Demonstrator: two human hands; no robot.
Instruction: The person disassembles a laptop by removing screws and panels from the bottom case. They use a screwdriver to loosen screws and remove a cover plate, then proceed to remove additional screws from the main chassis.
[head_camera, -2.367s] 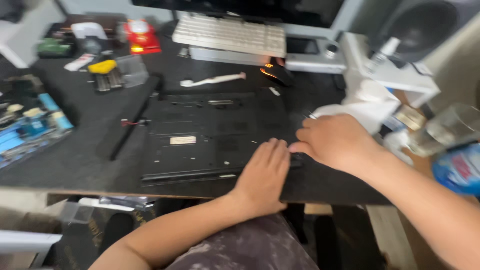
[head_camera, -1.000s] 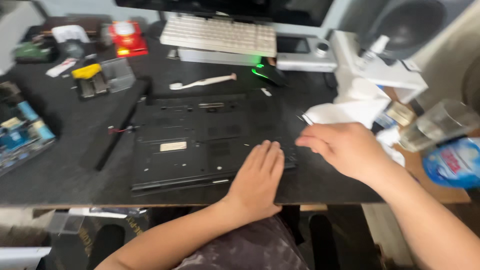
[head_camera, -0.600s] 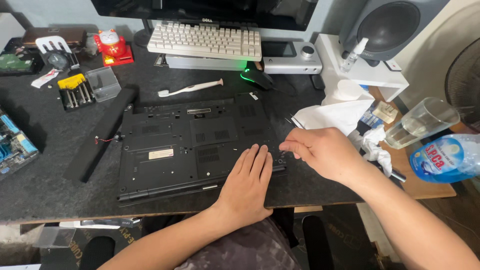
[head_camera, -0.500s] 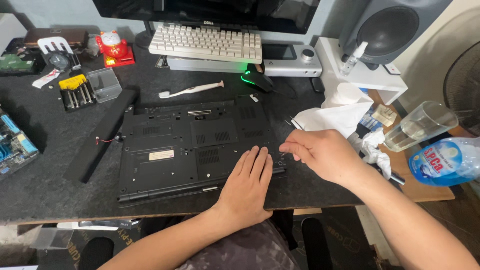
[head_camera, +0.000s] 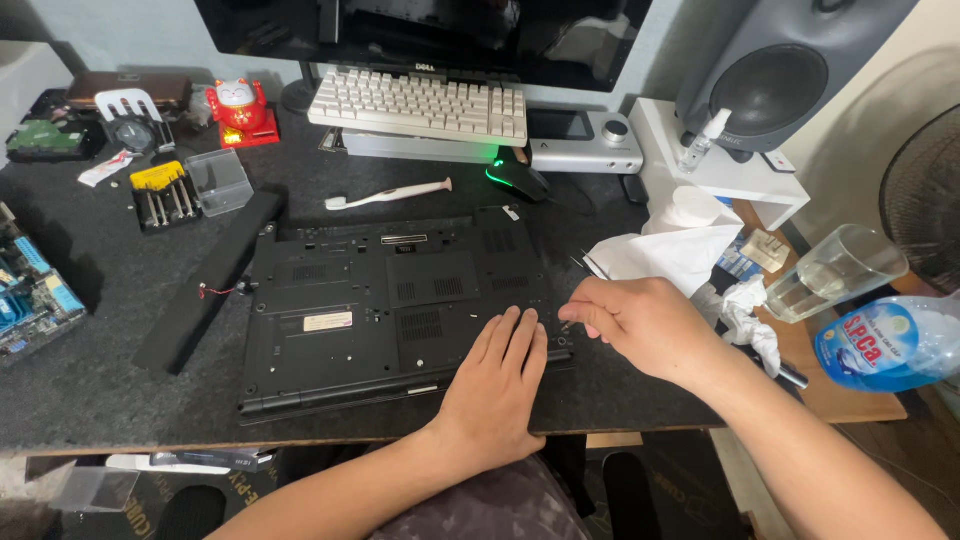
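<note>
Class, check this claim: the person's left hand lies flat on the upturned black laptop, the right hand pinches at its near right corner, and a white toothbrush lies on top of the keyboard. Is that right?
Not quite. The head view shows the left hand flat on the upturned black laptop and the right hand pinching at its near right corner, but the white toothbrush lies on the dark desk mat between the keyboard and the laptop, not on the keyboard.

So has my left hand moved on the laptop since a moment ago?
No. The left hand still lies flat on the laptop's near right corner; only the camera shifted.
</note>
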